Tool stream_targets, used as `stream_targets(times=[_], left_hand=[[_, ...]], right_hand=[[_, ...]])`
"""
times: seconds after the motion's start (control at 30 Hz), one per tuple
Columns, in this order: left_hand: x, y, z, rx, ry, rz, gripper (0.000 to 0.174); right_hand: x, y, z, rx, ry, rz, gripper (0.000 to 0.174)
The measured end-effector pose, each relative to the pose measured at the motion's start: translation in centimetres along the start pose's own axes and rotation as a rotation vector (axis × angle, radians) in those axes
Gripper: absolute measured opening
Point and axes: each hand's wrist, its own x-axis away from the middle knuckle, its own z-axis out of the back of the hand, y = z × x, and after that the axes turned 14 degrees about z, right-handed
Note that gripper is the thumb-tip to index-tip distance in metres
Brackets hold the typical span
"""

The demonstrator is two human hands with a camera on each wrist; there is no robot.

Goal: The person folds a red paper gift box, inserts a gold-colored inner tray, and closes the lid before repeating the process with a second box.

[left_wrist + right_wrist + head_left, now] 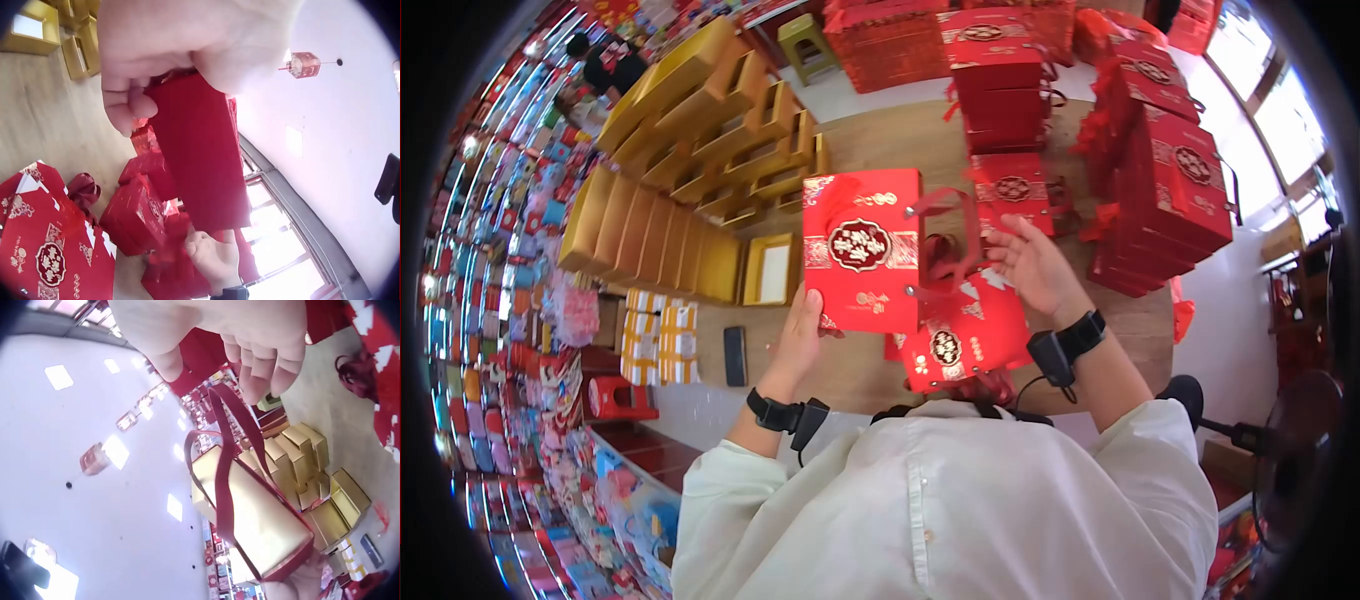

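A red gift bag [870, 200] with a dark-red and white emblem stands out over the table, its two ribbon handles [970, 235] sticking out to the right. My left hand [802, 325] grips it by its lower left edge, with fingers under the bottom and thumb along the side. In the right wrist view a gold box [250, 512] fills the bag's mouth, and the handles [224, 475] stand up loose. My right hand [1040, 265] hovers just beyond the handles, fingers spread and slightly bent, with nothing in its grasp.
Flat red bags [965, 335] lie in front of me on the wooden table [860, 380]. Stacked gold boxes [660, 235] occupy the left, beside an open gold box [770, 270] and a phone [735, 355]. Filled red bags [1175, 190] crowd the right and far side.
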Motion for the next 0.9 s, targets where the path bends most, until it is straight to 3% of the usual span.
stream_targets(times=[0.1, 0.17, 0.23, 0.3, 0.4, 0.47, 0.53, 0.63, 0.7, 0.77, 0.8, 0.9], left_hand=[[-3.5, 1.3, -2.2, 0.052, -0.128, 0.061, 0.048], [-6.5, 2.3, -5.8, 0.04, -0.09, 0.148, 0.048], [-9.3, 2.7, -9.6, -0.045, -0.137, 0.083, 0.052], [-11.0, 3.2, -12.7, -0.017, -0.239, 0.126, 0.053], [-14.7, 3.8, -16.2, -0.007, -0.315, 0.245, 0.052], [-17.8, 2.5, -17.8, -0.16, -0.269, 0.065, 0.049], [-20.1, 1.0, -19.0, -0.119, -0.282, 0.008, 0.048], [-21.6, -0.2, -19.3, -0.095, -0.322, -0.044, 0.047], [-22.1, -0.9, -19.3, -0.18, -0.3, -0.119, 0.054], [-22.6, -1.9, -19.4, -0.169, -0.207, -0.034, 0.058], [-22.4, -2.6, -19.2, -0.167, -0.116, 0.028, 0.063], [-19.7, -2.3, -15.0, -0.151, -0.116, 0.076, 0.059]], right_hand=[[2.6, 0.4, -1.0, -0.186, 0.099, -0.163, 0.052], [3.2, 1.5, -0.6, -0.052, -0.011, -0.044, 0.055], [2.7, 1.2, -1.1, 0.087, 0.08, 0.059, 0.052], [1.3, 0.6, -0.6, 0.371, 0.316, 0.287, 0.047], [-1.2, -1.1, 3.3, 0.547, 0.407, 0.393, 0.032], [-3.0, -1.6, 6.8, 0.632, 0.438, 0.377, 0.03], [-4.4, -2.0, 9.1, 0.935, 0.376, 0.354, 0.034], [-4.7, -1.7, 9.7, 1.093, 0.371, 0.336, 0.04], [-5.3, -1.2, 11.0, 1.043, 0.352, 0.357, 0.041], [-4.4, 0.1, 12.0, 0.986, 0.335, 0.356, 0.042], [-3.6, -0.4, 10.7, 0.93, 0.43, 0.405, 0.041], [-1.5, 0.3, 10.6, 0.924, 0.544, 0.535, 0.033]])
